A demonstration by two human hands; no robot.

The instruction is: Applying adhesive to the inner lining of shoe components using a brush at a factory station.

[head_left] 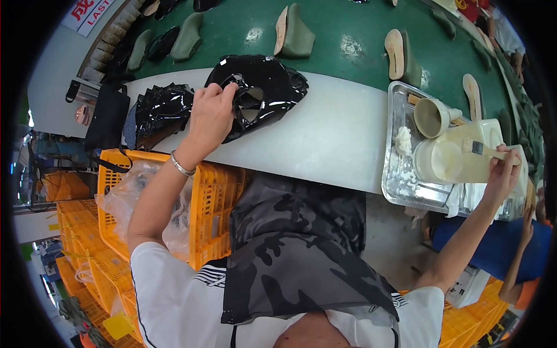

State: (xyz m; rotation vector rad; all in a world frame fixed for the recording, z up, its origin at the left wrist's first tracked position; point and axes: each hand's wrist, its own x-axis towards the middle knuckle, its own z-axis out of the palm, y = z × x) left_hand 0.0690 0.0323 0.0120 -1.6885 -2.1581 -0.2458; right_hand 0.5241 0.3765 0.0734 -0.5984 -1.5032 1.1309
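With my left hand [212,113] I pinch the inner edge of a glossy black shoe upper [255,72], which lies on the white work board. More black uppers [165,107] are piled just left of that hand. My right hand [503,174] grips the handle of a flat brush [478,148]. Its pale bristles are above a round tub of whitish paste [444,161], which stands in a metal tray [397,188]. A beige cup [430,118] is tipped over beside the tub, and a white lump [402,141] sits on the tray floor.
Beyond the board [325,127] runs a green belt [243,35] carrying green shoe lasts [299,32] and insoled ones. A yellow crate [217,209] with plastic bags [139,197] stands at my left. Another person's arm [519,255] shows at the right edge.
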